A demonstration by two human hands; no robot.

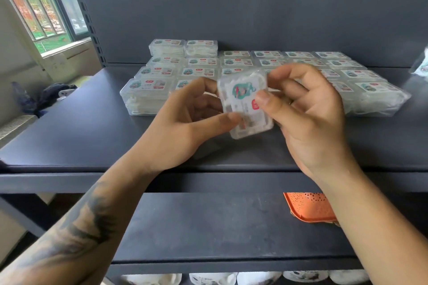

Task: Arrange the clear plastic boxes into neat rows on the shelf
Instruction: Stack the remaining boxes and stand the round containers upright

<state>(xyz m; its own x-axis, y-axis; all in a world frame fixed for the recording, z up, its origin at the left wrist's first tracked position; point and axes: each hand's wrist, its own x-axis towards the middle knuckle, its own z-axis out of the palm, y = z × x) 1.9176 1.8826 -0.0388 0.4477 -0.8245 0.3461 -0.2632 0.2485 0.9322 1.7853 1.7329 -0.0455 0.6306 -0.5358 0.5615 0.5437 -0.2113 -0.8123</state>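
A stockroom: dark metal shelving (92,146) stacked with identical boxes (148,93).

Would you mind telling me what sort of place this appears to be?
Probably a shop or stockroom: dark metal shelving with a slotted upright, and many identical labelled clear plastic boxes laid in rows like stock.

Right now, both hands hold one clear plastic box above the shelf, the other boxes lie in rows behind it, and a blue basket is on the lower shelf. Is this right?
Not quite: the basket on the lower shelf is orange, not blue, as the head view shows. The rest stands: the left hand and the right hand hold one clear plastic box above the shelf, with the other boxes in rows behind it.
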